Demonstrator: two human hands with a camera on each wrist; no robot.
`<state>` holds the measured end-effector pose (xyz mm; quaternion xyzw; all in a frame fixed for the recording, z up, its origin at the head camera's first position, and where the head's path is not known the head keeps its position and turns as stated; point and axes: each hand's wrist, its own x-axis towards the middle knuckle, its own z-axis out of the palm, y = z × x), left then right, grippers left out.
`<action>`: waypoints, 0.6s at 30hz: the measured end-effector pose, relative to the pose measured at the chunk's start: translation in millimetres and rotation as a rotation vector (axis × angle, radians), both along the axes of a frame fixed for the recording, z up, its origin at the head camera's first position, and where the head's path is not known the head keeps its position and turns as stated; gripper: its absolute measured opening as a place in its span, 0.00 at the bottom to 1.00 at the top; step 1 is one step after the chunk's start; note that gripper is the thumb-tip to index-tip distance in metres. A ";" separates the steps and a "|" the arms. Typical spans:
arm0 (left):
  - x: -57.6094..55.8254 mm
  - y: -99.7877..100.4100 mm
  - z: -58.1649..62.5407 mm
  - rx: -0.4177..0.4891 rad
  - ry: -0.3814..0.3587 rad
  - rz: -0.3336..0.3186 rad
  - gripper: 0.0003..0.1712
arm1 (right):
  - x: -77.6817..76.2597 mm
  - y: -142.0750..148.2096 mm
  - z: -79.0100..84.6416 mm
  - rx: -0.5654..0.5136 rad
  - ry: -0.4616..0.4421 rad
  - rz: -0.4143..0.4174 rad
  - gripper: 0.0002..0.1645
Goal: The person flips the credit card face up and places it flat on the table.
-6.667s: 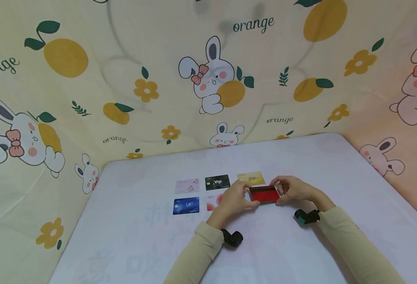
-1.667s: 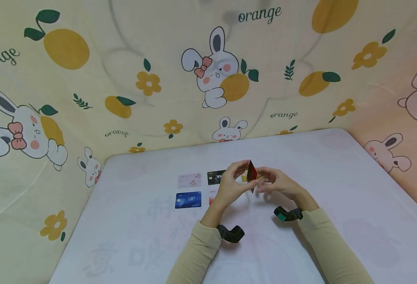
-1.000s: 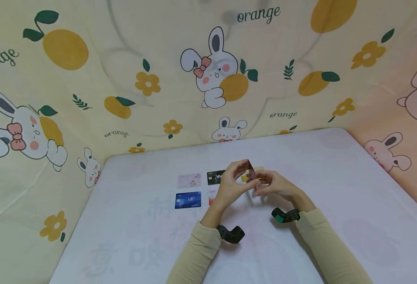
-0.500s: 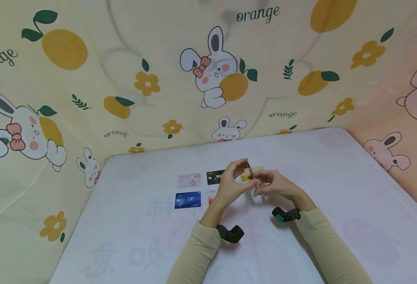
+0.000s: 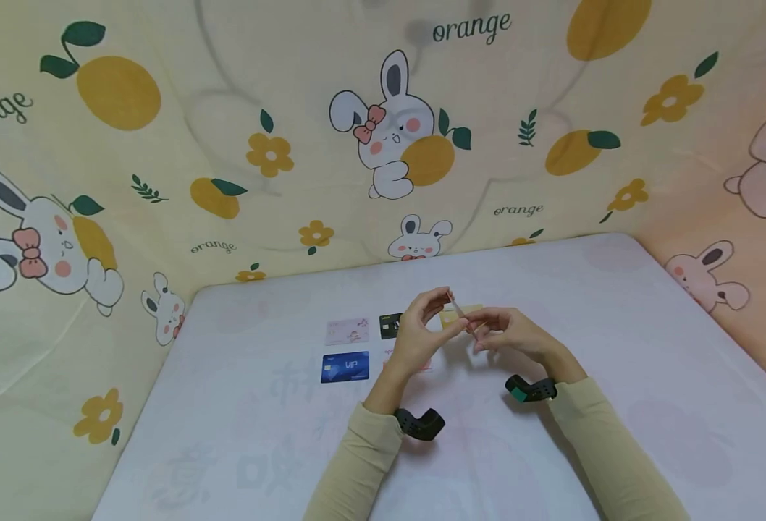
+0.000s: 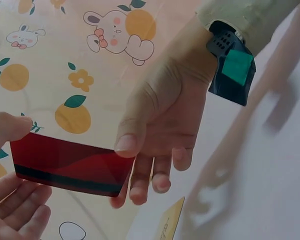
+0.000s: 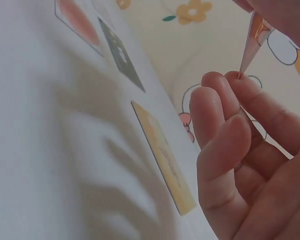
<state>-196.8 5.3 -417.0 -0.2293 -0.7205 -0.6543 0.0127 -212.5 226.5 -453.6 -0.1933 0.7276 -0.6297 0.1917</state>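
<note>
A red card with a dark magnetic stripe (image 6: 72,162) is held up off the table between both hands. In the head view it is turned nearly edge-on, so its face barely shows. My left hand (image 5: 415,333) pinches one end, thumb on one edge and fingers at the opposite one. The other end is pinched by my right hand (image 5: 520,334), thumb on the near face and a finger behind; its other fingers hang loosely curved. Behind the hands lies a gold card (image 7: 165,160), partly covered in the head view.
Several other cards lie flat on the white table (image 5: 240,420): a pink card (image 5: 347,331), a black VIP card (image 5: 389,325), a blue VIP card (image 5: 345,367) and a white-and-red card (image 7: 79,22). A patterned cloth (image 5: 266,224) rises behind the table.
The red card, earlier flat near the tabletop right of the white-and-red card, is now raised and turned edge-on. Lately it has tilted further, and my left hand has shifted slightly up and left.
</note>
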 end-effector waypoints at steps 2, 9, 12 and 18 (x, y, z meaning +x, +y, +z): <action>-0.9 -0.3 1.2 -0.013 -0.005 -0.002 0.33 | -0.5 2.3 0.8 0.010 0.003 0.003 0.26; -2.0 -4.7 2.5 -0.058 -0.004 -0.022 0.34 | -1.2 8.2 3.4 0.091 0.029 -0.018 0.33; -2.0 -7.6 2.8 -0.094 -0.005 -0.019 0.35 | -1.1 10.9 6.1 0.106 0.037 -0.030 0.33; -2.5 -11.6 3.7 -0.162 -0.016 0.006 0.35 | -2.1 12.6 11.4 0.153 0.036 -0.066 0.34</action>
